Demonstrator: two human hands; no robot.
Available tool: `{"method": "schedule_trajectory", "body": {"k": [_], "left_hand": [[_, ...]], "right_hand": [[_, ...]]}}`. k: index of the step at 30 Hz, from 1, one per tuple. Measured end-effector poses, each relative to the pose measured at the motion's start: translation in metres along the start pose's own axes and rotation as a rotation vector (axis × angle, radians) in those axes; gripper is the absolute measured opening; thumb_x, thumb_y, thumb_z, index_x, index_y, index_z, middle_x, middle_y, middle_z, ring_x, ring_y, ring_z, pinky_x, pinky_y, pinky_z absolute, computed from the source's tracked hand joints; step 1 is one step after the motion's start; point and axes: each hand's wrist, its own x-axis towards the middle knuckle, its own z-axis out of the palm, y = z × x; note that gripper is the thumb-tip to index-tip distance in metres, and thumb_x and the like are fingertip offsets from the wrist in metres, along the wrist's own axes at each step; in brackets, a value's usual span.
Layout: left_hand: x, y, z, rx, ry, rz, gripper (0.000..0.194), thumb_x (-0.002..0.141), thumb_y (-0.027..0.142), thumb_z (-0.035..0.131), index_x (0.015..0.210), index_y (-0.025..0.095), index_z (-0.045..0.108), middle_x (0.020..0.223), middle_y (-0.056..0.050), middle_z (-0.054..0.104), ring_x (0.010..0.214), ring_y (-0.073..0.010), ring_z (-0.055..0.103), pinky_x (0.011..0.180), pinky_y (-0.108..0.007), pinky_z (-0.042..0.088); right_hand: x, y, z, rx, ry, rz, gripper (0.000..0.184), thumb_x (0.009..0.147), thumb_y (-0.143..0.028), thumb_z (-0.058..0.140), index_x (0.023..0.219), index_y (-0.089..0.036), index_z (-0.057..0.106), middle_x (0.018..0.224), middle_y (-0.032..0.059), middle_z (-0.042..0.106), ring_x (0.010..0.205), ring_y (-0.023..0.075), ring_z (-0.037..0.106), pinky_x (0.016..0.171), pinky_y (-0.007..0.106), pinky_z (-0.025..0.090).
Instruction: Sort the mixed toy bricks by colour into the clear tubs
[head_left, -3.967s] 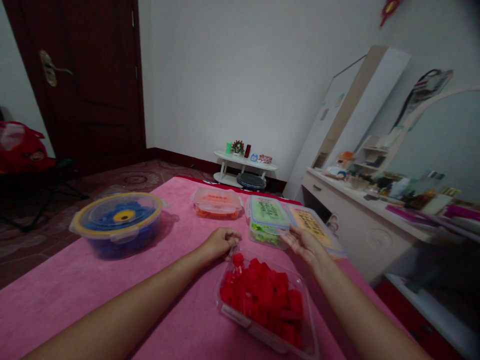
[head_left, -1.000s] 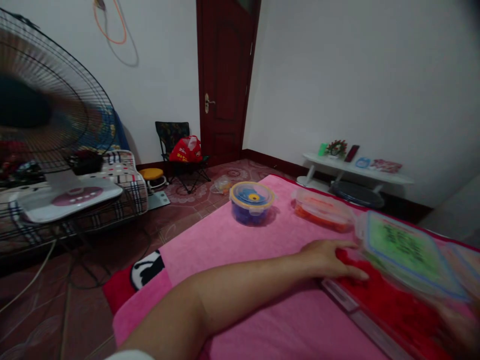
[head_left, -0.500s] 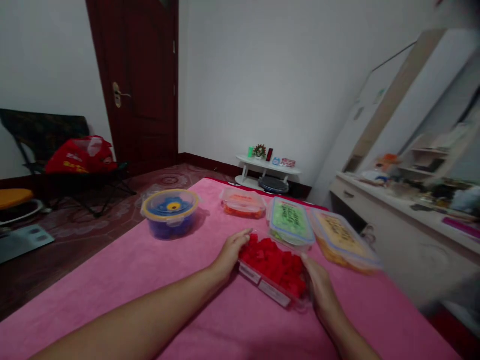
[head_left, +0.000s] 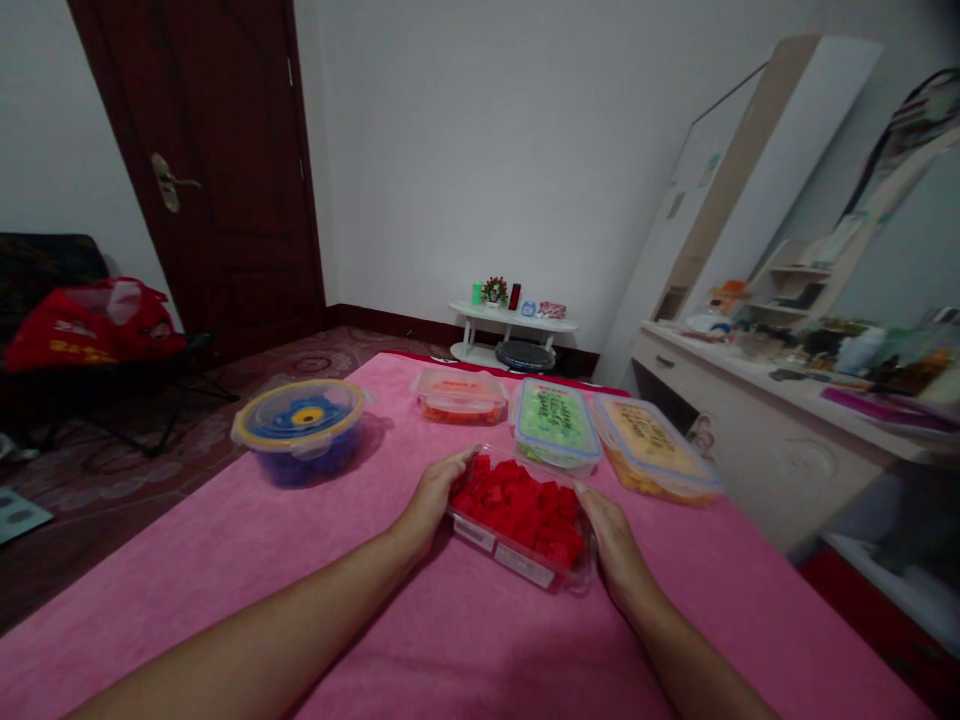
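A clear plastic container [head_left: 484, 542] without a lid on it sits low over the pink-covered table, full of red blocks [head_left: 525, 505]. My left hand [head_left: 433, 497] is closed on its left end, thumb at the rim. At the opposite end my right hand [head_left: 611, 535] grips the side, with most of its fingers hidden. Two white labels show on the near wall. Just behind it stand a lidded box of green pieces [head_left: 556, 418] and a lidded box of yellow pieces [head_left: 656, 450]. Whether the container's base touches the cloth, I cannot tell.
A round tub of blue pieces [head_left: 304, 455] with a yellow-rimmed lid stands at the left. Near the far edge lies a lidded box of orange pieces [head_left: 461, 398]. A white dresser [head_left: 727, 430] is on the right; a red bag [head_left: 90, 325] rests on a chair at the left.
The camera view has swung to the right, so everything appears further left. Both hands keep their hold on the container of red blocks.
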Motion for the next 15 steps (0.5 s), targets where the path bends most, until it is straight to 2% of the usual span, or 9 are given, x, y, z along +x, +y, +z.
{"method": "schedule_trajectory", "body": {"k": [12,15], "left_hand": [[0.0064,-0.0039,-0.0083,0.049,-0.037,0.019,0.047,0.068,0.027,0.059,0.112,0.011,0.066,0.122,-0.011,0.062,0.125,-0.0266,0.048,0.103,-0.039,0.041],[0.007,-0.0056,-0.0096,0.046,-0.033,0.0,0.048,0.071,0.027,0.058,0.116,0.011,0.064,0.125,-0.011,0.06,0.124,-0.0274,0.049,0.103,-0.041,0.041]], "right_hand": [[-0.0015,-0.0037,0.0013,0.024,-0.014,0.003,0.039,0.083,-0.053,0.051,0.071,-0.017,0.061,0.074,0.0022,0.066,0.073,0.0188,0.058,0.074,0.03,0.046],[-0.0013,-0.0034,0.0015,0.033,-0.015,0.007,0.04,0.083,-0.054,0.051,0.073,-0.017,0.061,0.074,0.0024,0.066,0.071,0.0183,0.058,0.07,0.03,0.046]]}}
